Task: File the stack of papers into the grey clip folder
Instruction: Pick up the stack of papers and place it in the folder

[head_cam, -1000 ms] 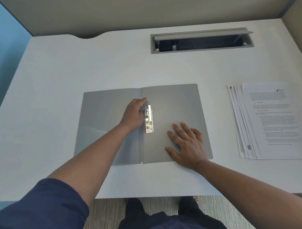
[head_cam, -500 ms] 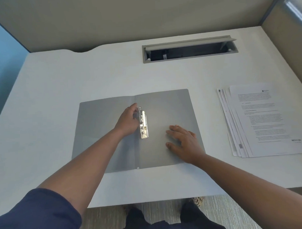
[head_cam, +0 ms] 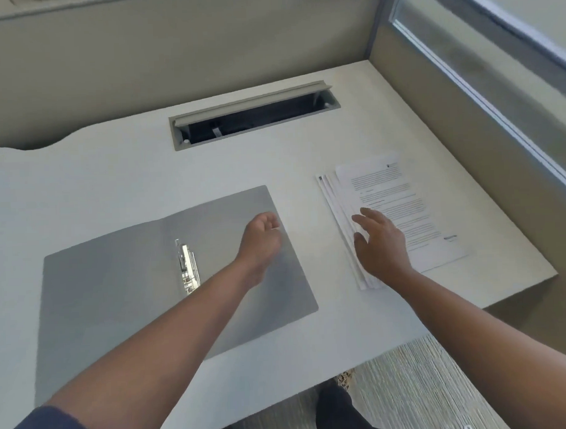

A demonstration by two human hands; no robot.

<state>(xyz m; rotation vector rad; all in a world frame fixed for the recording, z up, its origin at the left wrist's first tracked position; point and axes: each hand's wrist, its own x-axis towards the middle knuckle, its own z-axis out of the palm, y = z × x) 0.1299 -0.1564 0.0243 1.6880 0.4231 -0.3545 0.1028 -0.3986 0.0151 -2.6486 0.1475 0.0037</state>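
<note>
Head view shows the stack of papers [head_cam: 403, 210] fanned on the tabletop [head_cam: 113, 175], just right of the open grey folder [head_cam: 117, 284] with its metal clip [head_cam: 189, 265]. Right hand [head_cam: 379, 243] hovers spread over the sheets, left hand [head_cam: 260, 240] loosely curled above the folder, both empty. Fetching looks underway; next, square the sheets and lift them across.

One grey folder [head_cam: 123, 284], one paper stack [head_cam: 400, 207], two hands.
</note>
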